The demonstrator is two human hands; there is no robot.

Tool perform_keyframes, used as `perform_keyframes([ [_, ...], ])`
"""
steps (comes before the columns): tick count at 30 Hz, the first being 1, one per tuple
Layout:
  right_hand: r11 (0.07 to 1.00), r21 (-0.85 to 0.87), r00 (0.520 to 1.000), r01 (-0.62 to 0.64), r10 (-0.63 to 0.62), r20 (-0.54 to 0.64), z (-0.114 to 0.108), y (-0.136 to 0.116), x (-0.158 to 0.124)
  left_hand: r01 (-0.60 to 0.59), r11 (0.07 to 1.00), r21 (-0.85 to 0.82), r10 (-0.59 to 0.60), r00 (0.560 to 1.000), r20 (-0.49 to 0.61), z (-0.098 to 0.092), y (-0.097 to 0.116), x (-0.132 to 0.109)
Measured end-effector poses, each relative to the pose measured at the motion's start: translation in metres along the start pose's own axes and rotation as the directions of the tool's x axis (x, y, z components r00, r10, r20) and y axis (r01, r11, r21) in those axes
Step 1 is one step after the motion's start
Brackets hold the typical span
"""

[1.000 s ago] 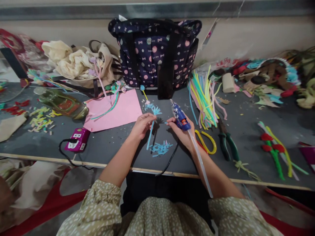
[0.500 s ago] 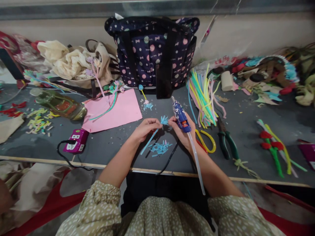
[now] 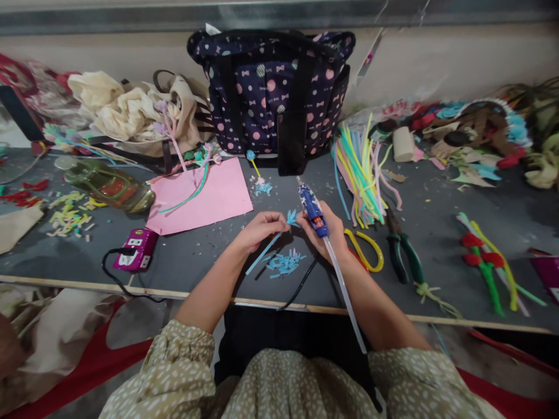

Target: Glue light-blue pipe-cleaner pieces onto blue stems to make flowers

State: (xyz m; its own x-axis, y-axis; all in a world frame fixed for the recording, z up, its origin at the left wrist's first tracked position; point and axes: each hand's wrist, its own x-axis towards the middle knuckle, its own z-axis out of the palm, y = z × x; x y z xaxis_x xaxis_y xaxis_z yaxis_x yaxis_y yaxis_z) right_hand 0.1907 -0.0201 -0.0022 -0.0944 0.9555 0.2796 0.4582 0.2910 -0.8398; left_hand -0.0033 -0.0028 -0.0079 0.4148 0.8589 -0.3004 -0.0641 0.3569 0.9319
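Note:
Pinched in my left hand (image 3: 264, 228) is a blue pipe cleaner (image 3: 263, 254), its stem slanting down to the left. A tuft of short blue pieces (image 3: 292, 217) spreads from its upper end. My right hand (image 3: 325, 233) is closed round a blue hot glue gun (image 3: 312, 206), nozzle pointing away and up. A long clear glue stick (image 3: 345, 289) trails out of its back toward me. The right fingertips reach the edge of the blue tuft; whether they pinch a piece is too small to tell. Below my hands lies a pile of cut blue pieces (image 3: 286, 263).
A pink sheet (image 3: 205, 201), a bottle (image 3: 107, 185) and a purple power adapter (image 3: 136, 250) are at left. A patterned bag (image 3: 271, 87) with a phone (image 3: 292, 142) stands behind. Pipe cleaners (image 3: 360, 174), pliers (image 3: 404, 250) and red-and-green flowers (image 3: 487, 267) are at right.
The glue gun has tilted and shifted slightly left, its nozzle now farther left and a little lower. The blue stem's lower end has swung slightly left.

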Motion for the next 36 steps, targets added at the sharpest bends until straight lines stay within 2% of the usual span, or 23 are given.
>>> perform_keyframes([
  [6, 0.998, -0.066, 0.996, -0.007, 0.013, 0.085, -0.004, -0.003, 0.001, -0.003, 1.000, 0.025, 0.003, 1.000, 0.005, 0.002, 0.000, 0.000],
  [21, 0.995, -0.093, 0.993, 0.038, -0.027, 0.118, -0.003, 0.004, 0.000, -0.030, 0.998, 0.054, 0.029, 0.999, 0.024, 0.005, 0.004, -0.003],
  [24, 0.999, -0.034, 0.998, 0.018, -0.016, 0.063, -0.002, 0.001, 0.000, -0.039, 0.997, 0.068, 0.038, 0.999, 0.016, 0.004, 0.002, -0.001],
  [30, 0.972, 0.234, 0.981, 0.030, 0.016, -0.193, 0.002, -0.003, 0.004, -0.052, 0.998, -0.034, 0.051, 0.997, -0.055, 0.000, 0.003, 0.001],
  [32, 0.957, 0.288, 0.974, 0.028, 0.039, -0.225, 0.002, -0.003, 0.005, -0.060, 0.993, -0.102, 0.050, 0.995, -0.091, -0.001, 0.006, 0.000],
  [36, 0.960, 0.279, 0.972, 0.003, 0.063, -0.225, 0.002, -0.003, 0.005, -0.101, 0.968, -0.228, 0.064, 0.984, -0.164, -0.004, 0.014, -0.001],
])
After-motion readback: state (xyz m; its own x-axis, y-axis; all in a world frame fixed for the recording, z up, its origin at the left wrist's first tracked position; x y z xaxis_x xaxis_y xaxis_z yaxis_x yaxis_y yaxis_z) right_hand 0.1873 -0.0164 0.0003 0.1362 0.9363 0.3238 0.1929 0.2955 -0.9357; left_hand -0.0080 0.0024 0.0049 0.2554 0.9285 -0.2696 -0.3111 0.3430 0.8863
